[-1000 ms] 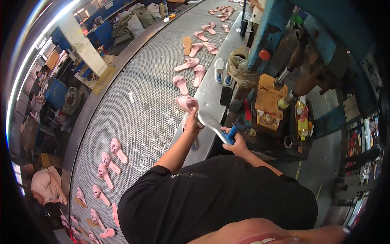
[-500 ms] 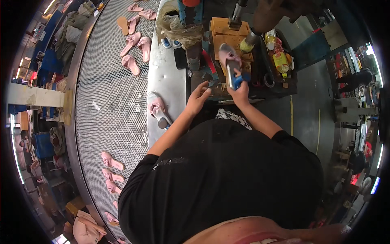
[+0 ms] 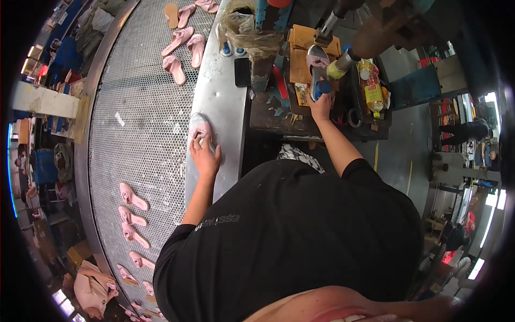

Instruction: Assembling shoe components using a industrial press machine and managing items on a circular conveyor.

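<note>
My right hand (image 3: 321, 106) is closed round the heel end of a shoe last (image 3: 322, 87) with a blue part. A pink slipper (image 3: 318, 60) with a silvery toe sits on this last, under the machine's metal rod (image 3: 325, 33). On the metal ledge to the left lies another pink slipper (image 3: 199, 124) with a silvery toe. My left hand (image 3: 206, 156) reaches over that slipper's heel end, fingertips at its upper and thumb apart. The hand hides the rear of it.
A mesh conveyor (image 3: 145, 134) carrying several pink slippers runs along the left. A black phone (image 3: 242, 72) lies on the ledge. Orange-brown pads (image 3: 301, 37) lie under the machine. A tray beside them holds a yellow-labelled bottle (image 3: 374, 94).
My left hand has moved left, from beside the machine to the slipper on the ledge. My right hand has carried its slipper slightly away from me, under the rod. Slippers on the conveyor have shifted.
</note>
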Demonstrator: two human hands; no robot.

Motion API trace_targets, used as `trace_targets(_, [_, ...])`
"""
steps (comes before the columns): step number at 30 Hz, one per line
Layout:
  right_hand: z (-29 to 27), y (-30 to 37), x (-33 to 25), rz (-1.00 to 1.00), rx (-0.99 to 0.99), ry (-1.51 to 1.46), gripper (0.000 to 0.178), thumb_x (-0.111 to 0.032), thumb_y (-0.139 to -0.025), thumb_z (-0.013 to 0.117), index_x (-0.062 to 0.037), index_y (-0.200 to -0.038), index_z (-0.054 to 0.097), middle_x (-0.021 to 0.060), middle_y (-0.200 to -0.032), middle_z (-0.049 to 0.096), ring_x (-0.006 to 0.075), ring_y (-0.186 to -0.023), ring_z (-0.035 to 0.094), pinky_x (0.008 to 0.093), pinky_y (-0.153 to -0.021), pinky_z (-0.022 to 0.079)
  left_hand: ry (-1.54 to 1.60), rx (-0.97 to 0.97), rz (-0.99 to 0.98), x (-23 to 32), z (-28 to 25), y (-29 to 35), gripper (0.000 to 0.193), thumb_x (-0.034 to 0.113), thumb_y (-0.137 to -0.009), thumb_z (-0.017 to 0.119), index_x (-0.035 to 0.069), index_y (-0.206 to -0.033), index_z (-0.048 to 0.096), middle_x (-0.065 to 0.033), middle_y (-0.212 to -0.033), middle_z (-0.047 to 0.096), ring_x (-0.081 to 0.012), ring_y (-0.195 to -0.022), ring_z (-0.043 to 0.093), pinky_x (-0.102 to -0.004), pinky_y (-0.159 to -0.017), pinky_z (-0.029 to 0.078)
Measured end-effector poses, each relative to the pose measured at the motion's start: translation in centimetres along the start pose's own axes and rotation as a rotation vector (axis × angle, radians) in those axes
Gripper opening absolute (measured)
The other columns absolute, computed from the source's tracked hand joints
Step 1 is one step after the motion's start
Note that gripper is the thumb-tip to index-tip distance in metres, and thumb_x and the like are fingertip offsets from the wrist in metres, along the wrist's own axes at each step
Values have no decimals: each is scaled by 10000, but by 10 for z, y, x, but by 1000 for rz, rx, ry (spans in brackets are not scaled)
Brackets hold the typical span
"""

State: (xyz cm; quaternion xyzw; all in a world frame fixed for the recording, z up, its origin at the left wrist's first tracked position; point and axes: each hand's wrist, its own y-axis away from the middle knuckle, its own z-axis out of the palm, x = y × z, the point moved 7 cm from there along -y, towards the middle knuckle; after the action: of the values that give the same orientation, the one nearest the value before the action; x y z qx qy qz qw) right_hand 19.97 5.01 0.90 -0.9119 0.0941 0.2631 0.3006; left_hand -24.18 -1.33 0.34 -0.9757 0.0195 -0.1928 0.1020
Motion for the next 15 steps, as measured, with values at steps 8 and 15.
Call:
trace_targets(8, [13, -14, 12, 63, -4, 35, 593, -391, -730, 754, 51, -1041, 510, 282, -1045, 558, 418, -975, 556, 464, -839, 434, 78, -38, -105, -18, 14, 4, 437, 226, -717, 724, 111, -1122, 606, -153, -1245, 505, -365, -1181, 446, -433, -1008, 381])
trace_targets(15, [35, -32, 46, 261, -202, 262, 724, -504, -677, 780, 55, -1061, 527, 274, -1028, 596, 429, -966, 590, 466, -824, 481, 123, 14, -66, -21, 9, 4, 434, 169, -673, 688, 76, -1092, 617, -204, -1186, 517, -386, -1144, 476, -461, -981, 409])
